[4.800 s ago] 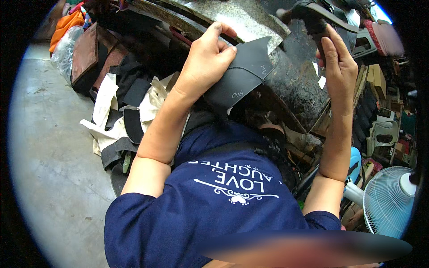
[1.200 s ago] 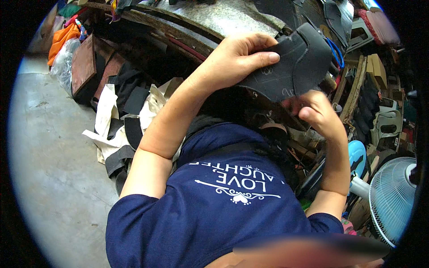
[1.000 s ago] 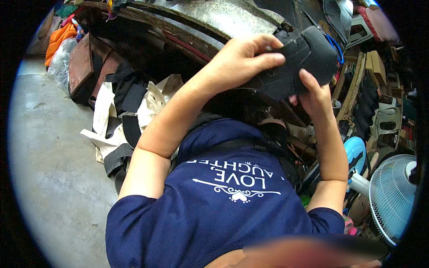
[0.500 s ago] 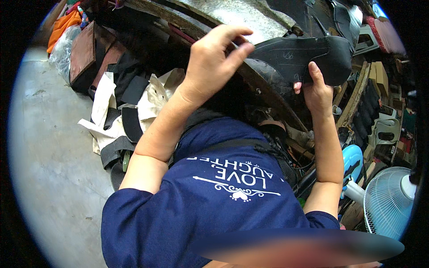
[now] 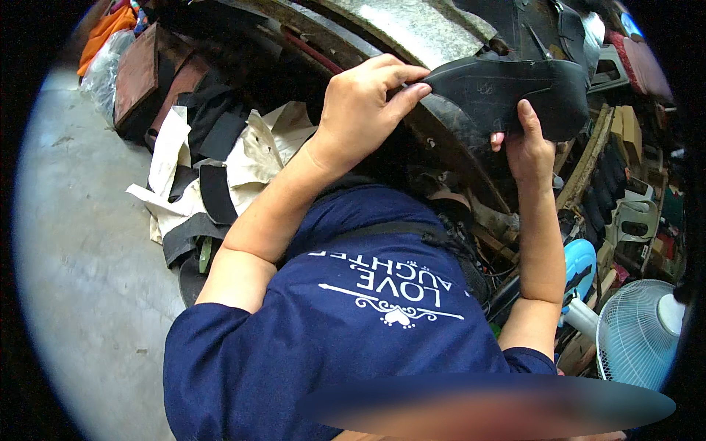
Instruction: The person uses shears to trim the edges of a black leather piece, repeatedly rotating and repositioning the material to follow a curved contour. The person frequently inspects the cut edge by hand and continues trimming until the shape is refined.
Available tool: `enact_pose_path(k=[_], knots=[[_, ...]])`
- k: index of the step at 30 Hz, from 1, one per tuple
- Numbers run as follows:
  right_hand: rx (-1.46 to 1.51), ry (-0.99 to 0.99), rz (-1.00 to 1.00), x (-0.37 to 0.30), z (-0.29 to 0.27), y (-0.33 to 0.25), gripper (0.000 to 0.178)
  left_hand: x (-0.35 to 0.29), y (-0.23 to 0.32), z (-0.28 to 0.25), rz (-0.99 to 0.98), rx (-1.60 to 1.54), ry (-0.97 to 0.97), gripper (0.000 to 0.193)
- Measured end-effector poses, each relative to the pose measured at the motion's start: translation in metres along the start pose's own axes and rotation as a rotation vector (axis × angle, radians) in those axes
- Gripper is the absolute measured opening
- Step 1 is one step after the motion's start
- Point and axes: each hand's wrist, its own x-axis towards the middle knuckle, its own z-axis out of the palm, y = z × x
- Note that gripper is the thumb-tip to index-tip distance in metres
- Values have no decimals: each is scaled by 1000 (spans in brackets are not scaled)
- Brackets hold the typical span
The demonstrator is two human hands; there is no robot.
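I hold a black shoe [image 5: 507, 92] up in front of me, sole side facing me, lying roughly level. My left hand [image 5: 364, 110] pinches its left end between thumb and fingers. My right hand [image 5: 526, 151] grips the shoe from below near its right end, fingers wrapped behind it. Behind the shoe runs the curved edge of a grey metal-topped workbench [image 5: 419, 29]. My dark blue shirt [image 5: 331, 331] fills the lower middle of the view.
On the concrete floor [image 5: 81, 242] at left lie cream and black pieces of material [image 5: 206, 169], a brown bag [image 5: 147, 81] and an orange bundle [image 5: 107, 29]. A white and blue fan [image 5: 636, 331] stands at lower right, amid cluttered shelves and tools.
The shoe was first a flat dark piece held upright near the bench. Both hands have turned it level, and my left hand now pinches its left tip.
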Motion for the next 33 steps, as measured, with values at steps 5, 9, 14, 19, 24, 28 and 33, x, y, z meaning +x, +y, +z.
enact_pose_path(k=[5,9,14,19,24,28,33], knots=[[-1,9,-33,-1,3,-1,29,1,5,0,-94,-74,-52,19],[-19,38,-39,-2,5,-1,29,-1,11,-2,-103,-18,103,22],[-22,39,-36,-2,4,0,28,1,5,1,10,69,67,25],[-47,43,-32,-2,-1,2,26,-3,1,1,-169,-93,32,22],[-47,-11,-50,0,-2,3,27,-4,0,0,-145,-49,28,19],[-59,-6,-93,-1,2,0,26,-4,-1,-1,-184,-46,-3,17],[-53,11,-81,-1,6,-2,25,-5,-1,-1,-156,-32,-18,16]])
